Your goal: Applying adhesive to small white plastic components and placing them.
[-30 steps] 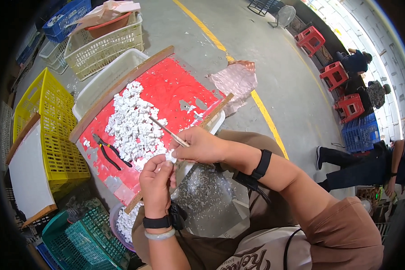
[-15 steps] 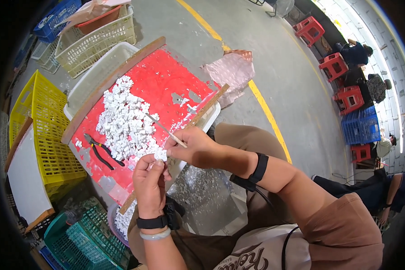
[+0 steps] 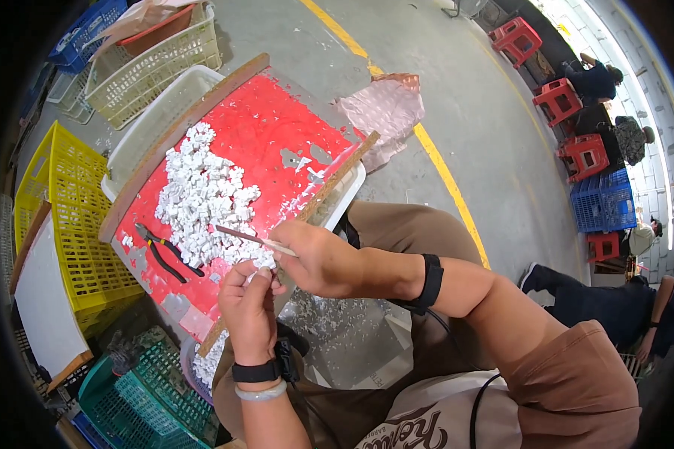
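The left hand [image 3: 246, 303] is curled, its thumb and forefinger pinching one small white piece [image 3: 263, 261] at their tips, right at the near edge of the pile, so its outline is hard to part from the others. Just beside it, the right hand [image 3: 311, 258] is closed round one slender tool [image 3: 240, 234], pale at the handle and dark along the shaft, which slants away to the left over the white pieces. The pile [image 3: 206, 183] lies just beyond both sets of fingertips, far too many pieces to count, spread over one red board [image 3: 266, 120] with two wooden strips along opposite edges. One pair of pliers [image 3: 171, 253], black-handled with some yellow, rests open on the board, left of the pile and near the left hand. Under the board shows one pale tub [image 3: 183, 86]; by its far right corner, one crumpled pink sheet [image 3: 382, 112] lies on the floor. To the left of the board stands a yellow crate [image 3: 75, 224], and nearer me a green crate [image 3: 153, 382] and one purple basket [image 3: 193, 367] of more white pieces. Far right, I count four red stools [image 3: 583, 156].
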Demonstrator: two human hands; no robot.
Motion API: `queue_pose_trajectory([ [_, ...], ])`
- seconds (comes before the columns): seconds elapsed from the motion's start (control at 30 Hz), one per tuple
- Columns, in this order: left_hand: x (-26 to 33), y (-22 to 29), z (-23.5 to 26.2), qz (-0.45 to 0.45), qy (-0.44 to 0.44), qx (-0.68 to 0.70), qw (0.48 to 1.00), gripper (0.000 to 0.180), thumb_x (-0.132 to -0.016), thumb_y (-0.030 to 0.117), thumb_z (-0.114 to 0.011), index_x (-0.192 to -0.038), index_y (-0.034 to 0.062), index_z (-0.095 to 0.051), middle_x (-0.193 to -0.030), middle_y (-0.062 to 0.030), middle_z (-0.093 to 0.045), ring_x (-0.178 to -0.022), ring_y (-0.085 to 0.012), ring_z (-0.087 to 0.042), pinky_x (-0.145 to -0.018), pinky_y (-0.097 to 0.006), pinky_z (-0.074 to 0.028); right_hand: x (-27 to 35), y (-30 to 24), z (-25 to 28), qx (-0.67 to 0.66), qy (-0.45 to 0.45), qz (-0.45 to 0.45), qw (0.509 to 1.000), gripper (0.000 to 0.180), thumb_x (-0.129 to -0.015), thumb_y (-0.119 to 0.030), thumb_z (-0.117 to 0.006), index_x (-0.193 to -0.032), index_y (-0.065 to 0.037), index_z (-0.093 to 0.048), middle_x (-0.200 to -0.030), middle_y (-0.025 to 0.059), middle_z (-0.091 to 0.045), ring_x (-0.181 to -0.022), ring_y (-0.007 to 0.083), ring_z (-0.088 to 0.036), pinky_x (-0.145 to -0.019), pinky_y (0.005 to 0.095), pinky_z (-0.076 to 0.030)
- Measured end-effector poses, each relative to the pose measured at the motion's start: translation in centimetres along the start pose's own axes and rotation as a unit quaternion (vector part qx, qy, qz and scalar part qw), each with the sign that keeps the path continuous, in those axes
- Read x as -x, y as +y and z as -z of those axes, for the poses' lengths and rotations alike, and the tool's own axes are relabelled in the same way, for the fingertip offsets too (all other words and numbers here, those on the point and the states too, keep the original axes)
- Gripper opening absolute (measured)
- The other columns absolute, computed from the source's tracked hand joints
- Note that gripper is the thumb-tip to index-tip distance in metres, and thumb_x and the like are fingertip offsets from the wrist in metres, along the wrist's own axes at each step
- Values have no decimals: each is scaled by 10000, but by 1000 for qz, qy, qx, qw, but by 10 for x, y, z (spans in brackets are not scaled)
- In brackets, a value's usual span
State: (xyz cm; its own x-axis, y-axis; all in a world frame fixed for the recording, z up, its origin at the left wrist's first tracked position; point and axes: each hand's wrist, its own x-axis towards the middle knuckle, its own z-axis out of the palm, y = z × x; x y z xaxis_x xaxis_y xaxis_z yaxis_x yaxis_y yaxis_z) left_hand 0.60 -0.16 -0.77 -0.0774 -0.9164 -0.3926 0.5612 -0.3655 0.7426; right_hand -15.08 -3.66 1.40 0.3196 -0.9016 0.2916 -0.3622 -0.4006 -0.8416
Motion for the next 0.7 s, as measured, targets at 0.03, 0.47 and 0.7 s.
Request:
queue_pose_trajectory([
  [0.03, 0, 0, 0, 2, 0, 4, 1000, 85, -874, 6, -562, -957, 18, -576, -832, -66, -633, -672, -108, -598, -639, -253, -531, 0, 0, -1, 15, 17, 21, 1000, 65, -808, -5, -532, -845, 47, -525, -713, 242, -546, -697, 424, -567, -613, 445, -435],
  [0.47, 3, 4, -4, -15, 19, 30, 999, 147, -885, -3, -536, -1029, 24, -547, -827, -57, -621, -697, -112, -602, -667, -270, -538, -9, -6, 16, -175, -9, -94, 980, 157, -869, -107, -541, -839, 37, -597, -694, 127, -621, -571, 169, -598, -520, 302, -455],
  [0.7, 3, 9, -6, -7, 64, 21, 998, 144, -889, 11, -543, -1033, 6, -543, -790, -60, -617, -669, -117, -607, -681, -279, -541, -29, -9, 56, -230, -94, -289, 924, 490, -977, -381, -331, -852, -38, -656, -557, 29, -513, -475, 105, -492, -479, 221, -407],
])
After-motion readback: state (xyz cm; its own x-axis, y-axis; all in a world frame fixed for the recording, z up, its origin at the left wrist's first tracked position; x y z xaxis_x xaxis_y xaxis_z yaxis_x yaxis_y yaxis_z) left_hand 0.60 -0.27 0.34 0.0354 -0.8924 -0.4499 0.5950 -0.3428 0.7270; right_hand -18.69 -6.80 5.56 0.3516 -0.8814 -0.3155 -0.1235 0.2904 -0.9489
